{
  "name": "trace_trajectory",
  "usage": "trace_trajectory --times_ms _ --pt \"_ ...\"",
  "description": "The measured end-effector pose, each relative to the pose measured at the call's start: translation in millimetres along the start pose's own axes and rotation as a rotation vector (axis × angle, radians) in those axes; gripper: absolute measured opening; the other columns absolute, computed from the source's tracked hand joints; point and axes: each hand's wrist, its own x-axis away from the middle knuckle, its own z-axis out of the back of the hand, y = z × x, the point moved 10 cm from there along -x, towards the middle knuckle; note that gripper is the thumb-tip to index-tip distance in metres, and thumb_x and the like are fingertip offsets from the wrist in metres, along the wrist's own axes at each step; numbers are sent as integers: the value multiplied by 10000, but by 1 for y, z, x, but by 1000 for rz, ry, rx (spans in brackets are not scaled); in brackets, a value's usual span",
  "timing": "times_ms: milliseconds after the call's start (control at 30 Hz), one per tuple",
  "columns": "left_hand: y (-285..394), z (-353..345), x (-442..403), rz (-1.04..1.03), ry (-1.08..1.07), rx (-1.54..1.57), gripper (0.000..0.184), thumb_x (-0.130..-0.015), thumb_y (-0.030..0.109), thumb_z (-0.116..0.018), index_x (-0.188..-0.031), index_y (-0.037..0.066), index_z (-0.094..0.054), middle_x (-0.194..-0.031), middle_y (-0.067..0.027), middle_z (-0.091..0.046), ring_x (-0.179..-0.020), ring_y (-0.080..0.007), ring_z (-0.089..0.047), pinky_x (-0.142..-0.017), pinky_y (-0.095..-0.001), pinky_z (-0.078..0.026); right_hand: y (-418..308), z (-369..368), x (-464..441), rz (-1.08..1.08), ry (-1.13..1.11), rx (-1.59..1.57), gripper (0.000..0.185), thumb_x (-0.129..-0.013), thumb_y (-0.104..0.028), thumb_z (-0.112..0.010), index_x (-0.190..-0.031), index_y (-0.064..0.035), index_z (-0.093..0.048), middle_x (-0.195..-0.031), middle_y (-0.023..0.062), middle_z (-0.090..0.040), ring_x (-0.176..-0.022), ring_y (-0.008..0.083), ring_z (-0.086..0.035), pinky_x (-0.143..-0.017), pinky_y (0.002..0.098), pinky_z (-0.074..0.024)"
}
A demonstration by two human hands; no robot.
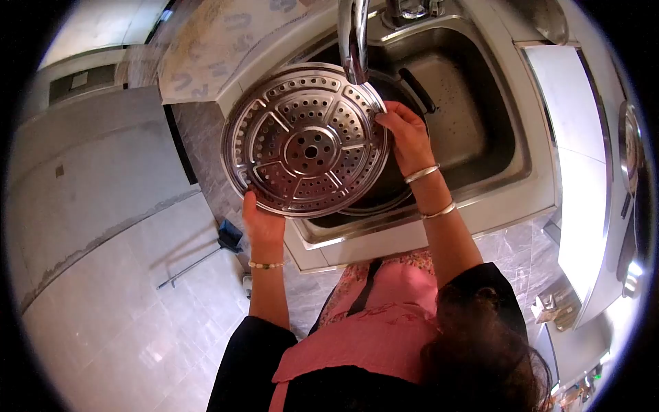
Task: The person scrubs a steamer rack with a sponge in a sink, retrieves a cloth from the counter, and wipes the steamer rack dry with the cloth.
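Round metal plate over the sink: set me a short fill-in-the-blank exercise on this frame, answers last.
The round, perforated silver metal plate is gripped by a total of ____ hands.
The colored-bead bracelet is on the person's ____ wrist.
Two silver-colored bangles are worn on the person's ____ arm.
The cloth apron over the black sleeved top is mainly ____ in color.

Missing words: two; left; right; pink.

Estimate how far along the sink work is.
Looks done: perforated plate is up over the sink edge; cleanliness can't be judged.
In hand: left hand and right hand grip its rim near the faucet, no stream visible.
Left: probably the round black-handled piece in the basin.
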Motion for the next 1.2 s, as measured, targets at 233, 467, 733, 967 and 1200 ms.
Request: trace_trajectory --times_ms 233,467,733,967,1200 --pt "8 5 8 -31 16 -63 371 -843 54 -461 -1213 70 -468 -1210 -85 -525 -1116 -232 -496 -972 -400 -393 6 -4 1 5 140 -69 73 -771 -122 -649 -809 -62 -630 -729 -25 -588 -628 57 -507 -577 205 -403" --pt "9 -3 2 -67 221 -493 449 -876 139 -521 -1295 85 -369 -1290 -125 -448 -1153 -222 -471 -968 -400 -398 -74 -20 49 467 24 294 93 -831 -95 -631 -885 -19 -637 -756 -31 -597 -673 30 -510 -581 183 -414" --pt "-22 -64 13 204 -83 -41 413 -889 278 -516 -1256 127 -404 -1248 -100 -478 -1134 -239 -476 -948 -421 -414 -59 -106 157 1198 -442 1169 304 -634 -50 -633 -937 -30 -625 -875 73 -573 -756 225 -549 -656 325 -432" --pt "-26 -29 17 136 268 -28 410 -870 91 -433 -1277 109 -386 -1230 -76 -488 -1127 -238 -477 -957 -400 -408 -2 -119 157 956 -714 1250 395 -618 -109 -675 -1002 -51 -608 -943 71 -571 -840 236 -546 -713 349 -427" --pt "7 -16 22 -95 195 -174 430 -891 92 -414 -1312 83 -325 -1263 -122 -462 -1128 -246 -491 -950 -402 -431 -37 -60 67 878 -231 1400 212 -731 -81 -657 -933 -55 -601 -964 112 -587 -907 310 -537 -776 389 -437"
